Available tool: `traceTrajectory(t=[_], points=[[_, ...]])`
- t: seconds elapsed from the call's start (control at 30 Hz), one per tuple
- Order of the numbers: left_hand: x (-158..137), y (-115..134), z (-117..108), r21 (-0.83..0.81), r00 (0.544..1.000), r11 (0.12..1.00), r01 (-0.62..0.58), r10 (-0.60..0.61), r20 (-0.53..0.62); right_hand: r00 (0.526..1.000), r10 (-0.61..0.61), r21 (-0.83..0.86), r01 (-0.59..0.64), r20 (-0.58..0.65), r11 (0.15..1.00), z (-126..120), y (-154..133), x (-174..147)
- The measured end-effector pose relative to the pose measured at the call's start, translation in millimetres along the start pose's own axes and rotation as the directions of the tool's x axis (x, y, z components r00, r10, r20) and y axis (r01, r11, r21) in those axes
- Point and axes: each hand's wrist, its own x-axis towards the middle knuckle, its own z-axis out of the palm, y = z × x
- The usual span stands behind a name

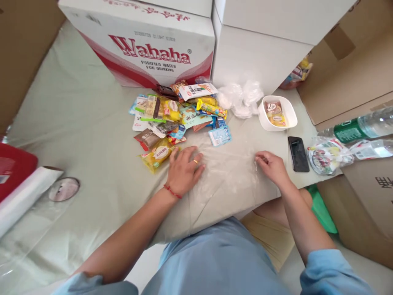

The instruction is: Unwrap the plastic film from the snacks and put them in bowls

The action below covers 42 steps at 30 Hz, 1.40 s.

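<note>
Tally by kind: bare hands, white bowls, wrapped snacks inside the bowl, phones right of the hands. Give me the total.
Hands, left hand and right hand: 2
White bowl: 1
Snacks in the bowl, brown packet and yellow packet: 2
Phone: 1
Total: 6

At right are one white bowl (290,111), two packets (273,108) inside it, and one phone (298,154). The central snack pile (167,108) overlaps too much to count.
</note>
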Motion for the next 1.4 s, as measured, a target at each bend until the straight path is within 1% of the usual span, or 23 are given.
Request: traceTrajectory(t=[0.07,0.1,0.17,0.23,0.3,0.4,0.47,0.53,0.63,0.73,0.8,0.87,0.93,1.0,1.07,1.1,1.17,1.2,1.23,1.27,1.3,1.33,1.4], points=[[-1.0,1.1,-1.3,-0.001,0.999,0.999,-0.042,0.042,0.035,0.995,-0.045,-0.134,0.034,-0.085,0.99,-10.4,-17.9,19.3],[-1.7,1.7,-2.1,-0.008,0.998,0.999,-0.051,0.051,0.045,0.99,-0.095,-0.186,0.075,-0.103,0.98,-12.5,-31.8,30.2],[-3.2,2.7,-3.5,-0.038,0.998,0.998,-0.045,0.046,0.045,0.97,-0.239,-0.248,0.22,-0.048,0.943,-7.6,-66.5,52.6],[-4.6,3.1,-4.5,-0.079,0.999,0.996,-0.03,0.033,0.038,0.914,-0.399,-0.283,0.404,0.077,0.87,10.4,-104.5,74.5],[-5.6,3.0,-4.8,-0.116,0.999,0.993,-0.023,0.029,0.043,0.835,-0.519,-0.333,0.549,0.183,0.766,37.4,-138.3,95.8],[-6.3,2.2,-4.3,-0.145,0.995,0.989,-0.021,0.034,0.091,0.738,-0.62,-0.404,0.669,0.265,0.624,79.1,-170.4,126.1],[-6.4,1.8,-3.7,-0.144,0.991,0.989,-0.013,0.031,0.129,0.704,-0.659,-0.419,0.7,0.266,0.578,98.1,-178.9,143.0],[-6.4,1.8,-3.2,-0.138,0.989,0.99,-0.003,0.024,0.149,0.697,-0.682,-0.404,0.701,0.22,0.587,105.2,-181.2,154.2],[-6.2,2.1,-2.8,-0.13,0.987,0.992,0.005,0.017,0.163,0.724,-0.684,-0.32,0.671,0.09,0.669,92.0,-181.0,157.0],[-5.7,2.2,-3.0,-0.127,0.984,0.992,0.006,0.017,0.175,0.782,-0.623,-0.165,0.611,-0.026,0.774,58.5,-176.5,144.6],[-5.1,2.1,-3.3,-0.132,0.984,0.991,0.006,0.018,0.177,0.851,-0.523,0.006,0.524,-0.05,0.852,33.7,-167.6,130.7],[-4.3,1.8,-3.5,-0.137,0.984,0.991,0.007,0.017,0.176,0.927,-0.374,0.217,0.366,-0.006,0.905,13.7,-153.6,114.3],[-3.5,1.4,-3.4,-0.139,0.984,0.99,0.006,0.019,0.175,0.969,-0.224,0.385,0.169,0.103,0.907,2.2,-137.1,96.9],[-2.7,1.1,-3.0,-0.14,0.985,0.99,0.004,0.02,0.171,0.967,-0.119,0.45,0.005,0.226,0.893,-0.2,-122.4,79.7],[-2.0,0.8,-2.6,-0.139,0.986,0.99,0.005,0.018,0.166,0.956,-0.056,0.437,-0.079,0.288,0.896,4.5,-113.1,63.4],[-1.7,0.9,-2.6,-0.138,0.986,0.99,0.006,0.017,0.166,0.962,-0.044,0.419,-0.076,0.271,0.905,8.5,-110.9,55.5],[-1.3,1.1,-3.0,-0.131,0.985,0.991,0.005,0.017,0.173,0.99,-0.079,0.367,0.03,0.12,0.93,17.5,-110.6,39.9],[-1.1,1.4,-3.4,-0.126,0.984,0.992,0.005,0.018,0.178,0.99,-0.141,0.319,0.126,0.024,0.939,21.9,-111.1,32.1],[-1.1,1.6,-3.8,-0.121,0.983,0.993,0.004,0.018,0.182,0.972,-0.23,0.254,0.235,-0.046,0.938,25.9,-110.9,24.3],[-1.1,1.9,-4.1,-0.117,0.983,0.993,0.003,0.019,0.185,0.94,-0.335,0.182,0.341,-0.064,0.922,29.4,-109.4,16.7],[-1.2,2.1,-4.3,-0.112,0.982,0.994,0.002,0.019,0.187,0.902,-0.432,0.121,0.432,-0.027,0.894,32.0,-106.1,9.4],[-1.3,2.3,-4.3,-0.109,0.982,0.994,0.002,0.018,0.188,0.861,-0.506,0.081,0.502,0.041,0.861,33.7,-100.9,2.7],[-1.6,2.5,-3.8,-0.111,0.983,0.994,0.007,0.013,0.181,0.801,-0.572,0.063,0.57,0.176,0.819,32.8,-86.8,-7.9]])
